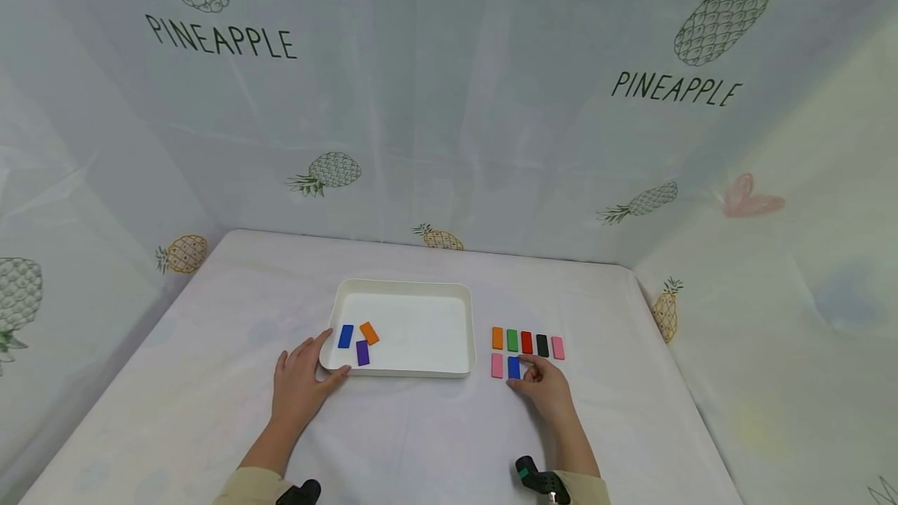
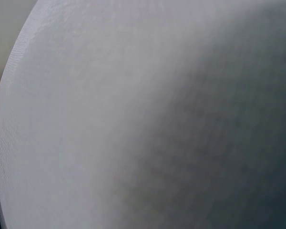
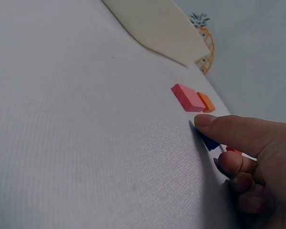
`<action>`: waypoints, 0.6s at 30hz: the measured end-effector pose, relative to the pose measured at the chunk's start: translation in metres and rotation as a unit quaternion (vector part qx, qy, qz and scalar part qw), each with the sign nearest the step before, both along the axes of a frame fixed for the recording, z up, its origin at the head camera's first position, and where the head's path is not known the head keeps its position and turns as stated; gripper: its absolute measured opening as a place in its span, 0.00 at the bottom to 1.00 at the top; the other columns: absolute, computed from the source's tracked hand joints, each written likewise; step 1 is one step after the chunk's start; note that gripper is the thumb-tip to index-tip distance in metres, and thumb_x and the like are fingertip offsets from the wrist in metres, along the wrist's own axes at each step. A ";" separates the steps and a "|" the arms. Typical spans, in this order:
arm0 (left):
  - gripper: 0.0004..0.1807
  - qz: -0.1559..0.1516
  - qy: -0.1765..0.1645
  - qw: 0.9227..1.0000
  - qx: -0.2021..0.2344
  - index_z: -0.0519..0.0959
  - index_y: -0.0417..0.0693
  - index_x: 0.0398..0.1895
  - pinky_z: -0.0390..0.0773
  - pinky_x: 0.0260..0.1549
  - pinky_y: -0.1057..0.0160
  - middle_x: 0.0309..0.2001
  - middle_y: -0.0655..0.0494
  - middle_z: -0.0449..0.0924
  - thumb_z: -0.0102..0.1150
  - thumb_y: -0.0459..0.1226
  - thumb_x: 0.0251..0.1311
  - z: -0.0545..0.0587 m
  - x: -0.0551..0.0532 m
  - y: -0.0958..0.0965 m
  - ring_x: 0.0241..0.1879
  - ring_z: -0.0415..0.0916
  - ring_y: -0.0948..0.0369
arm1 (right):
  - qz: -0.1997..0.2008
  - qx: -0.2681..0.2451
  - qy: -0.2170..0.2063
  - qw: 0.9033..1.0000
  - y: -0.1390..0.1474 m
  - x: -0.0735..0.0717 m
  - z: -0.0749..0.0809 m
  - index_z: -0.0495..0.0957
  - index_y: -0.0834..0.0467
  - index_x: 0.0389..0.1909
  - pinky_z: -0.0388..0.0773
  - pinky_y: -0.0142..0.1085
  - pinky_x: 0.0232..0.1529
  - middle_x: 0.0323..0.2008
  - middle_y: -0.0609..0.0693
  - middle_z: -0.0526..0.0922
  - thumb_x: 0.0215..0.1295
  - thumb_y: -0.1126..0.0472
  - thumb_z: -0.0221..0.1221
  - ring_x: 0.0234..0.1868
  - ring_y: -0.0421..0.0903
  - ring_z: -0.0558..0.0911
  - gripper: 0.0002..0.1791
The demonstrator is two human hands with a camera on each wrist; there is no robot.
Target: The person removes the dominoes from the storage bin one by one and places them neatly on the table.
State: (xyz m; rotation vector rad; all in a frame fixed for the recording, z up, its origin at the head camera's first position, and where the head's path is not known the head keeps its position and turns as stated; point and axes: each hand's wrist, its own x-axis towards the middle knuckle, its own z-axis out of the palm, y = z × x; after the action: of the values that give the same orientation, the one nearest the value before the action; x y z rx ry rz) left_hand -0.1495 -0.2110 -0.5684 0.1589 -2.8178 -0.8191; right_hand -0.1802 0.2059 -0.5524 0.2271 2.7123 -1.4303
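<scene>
In the head view, my left hand (image 1: 300,384) rests at the near left corner of a white tray (image 1: 403,374). Its fingertips touch the left rim, and the thumb lies along the front rim. Inside the tray are a blue block (image 1: 345,336), an orange block (image 1: 369,333) and a purple block (image 1: 362,352). My right hand (image 1: 547,388) pinches another blue block (image 1: 514,367) between thumb and index finger, the thumb at its near end. The right wrist view shows that blue block (image 3: 209,142) partly hidden behind the thumb, beside a pink block (image 3: 188,98).
Behind the right hand runs a row of orange (image 1: 497,337), green (image 1: 512,340), red (image 1: 527,342), black (image 1: 542,345) and pink blocks (image 1: 557,347). A patterned curtain (image 1: 449,100) rises beyond the white-covered table (image 1: 421,443). The left wrist view holds mostly blurred cloth.
</scene>
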 end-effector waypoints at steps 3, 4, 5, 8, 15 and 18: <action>0.46 0.001 0.000 1.000 -0.002 0.63 0.46 0.71 0.40 0.66 0.32 0.65 0.36 0.67 0.67 0.57 0.53 0.000 0.000 0.000 0.67 0.57 0.39 | 0.002 0.006 0.002 1.000 -0.001 0.000 0.001 0.79 0.61 0.54 0.65 0.32 0.25 0.26 0.49 0.71 0.52 0.63 0.72 0.29 0.46 0.70 0.27; 0.46 0.000 0.000 1.000 -0.002 0.63 0.45 0.71 0.40 0.66 0.31 0.65 0.36 0.67 0.67 0.57 0.53 0.000 0.000 0.000 0.67 0.57 0.39 | 0.003 0.009 0.004 1.000 -0.001 0.000 0.001 0.79 0.62 0.54 0.65 0.32 0.25 0.26 0.49 0.71 0.52 0.63 0.72 0.29 0.46 0.70 0.27; 0.46 0.000 0.000 1.000 -0.003 0.62 0.46 0.71 0.40 0.66 0.32 0.65 0.36 0.67 0.67 0.57 0.53 0.000 0.000 0.000 0.67 0.57 0.39 | 0.003 0.013 0.004 1.000 -0.001 0.000 0.000 0.79 0.61 0.54 0.65 0.32 0.25 0.26 0.49 0.71 0.52 0.63 0.73 0.29 0.46 0.70 0.27; 0.46 0.000 0.000 1.000 -0.004 0.62 0.46 0.71 0.40 0.66 0.32 0.65 0.36 0.67 0.67 0.57 0.53 -0.001 0.000 0.000 0.68 0.57 0.39 | 0.002 0.017 0.003 1.000 -0.001 0.000 0.000 0.79 0.61 0.55 0.65 0.32 0.25 0.26 0.49 0.71 0.52 0.63 0.73 0.29 0.46 0.70 0.27; 0.46 0.002 0.010 1.000 -0.001 0.63 0.47 0.70 0.40 0.66 0.32 0.65 0.36 0.68 0.68 0.57 0.52 -0.002 0.000 0.000 0.67 0.57 0.39 | 0.000 0.022 0.002 1.000 -0.001 -0.001 0.000 0.78 0.62 0.55 0.65 0.32 0.24 0.26 0.49 0.71 0.52 0.62 0.73 0.29 0.46 0.69 0.27; 0.46 0.001 0.014 1.000 -0.002 0.63 0.47 0.70 0.41 0.66 0.32 0.65 0.36 0.68 0.67 0.58 0.52 -0.003 0.001 0.000 0.67 0.57 0.39 | 0.000 0.025 0.002 1.000 -0.002 -0.001 0.001 0.79 0.61 0.55 0.65 0.32 0.24 0.26 0.49 0.70 0.52 0.62 0.73 0.29 0.46 0.69 0.27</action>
State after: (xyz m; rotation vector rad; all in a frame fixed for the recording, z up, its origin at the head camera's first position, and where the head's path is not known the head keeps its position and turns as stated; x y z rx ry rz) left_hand -0.1490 -0.2114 -0.5718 0.1486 -2.7924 -0.8075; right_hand -0.1815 0.2040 -0.5517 0.2267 2.7533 -1.3653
